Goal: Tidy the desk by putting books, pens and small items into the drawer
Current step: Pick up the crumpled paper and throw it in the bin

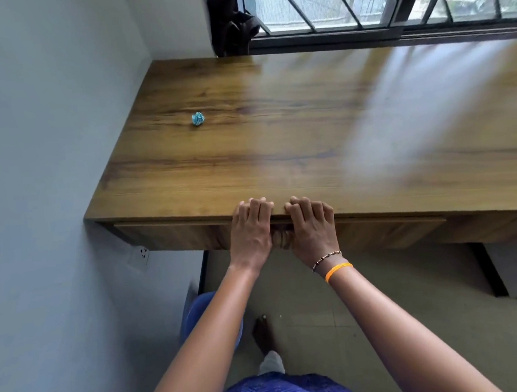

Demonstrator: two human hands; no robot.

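— Where are the hands?

— Lower middle of the frame, side by side at the desk's front edge. The left hand and right hand both lie knuckles up, fingers close together and hooked over the edge, thumbs tucked under against the drawer front.

— And the drawer?

— Closed, flush under the top. One crumpled blue wrapper sits upper left on the wood.
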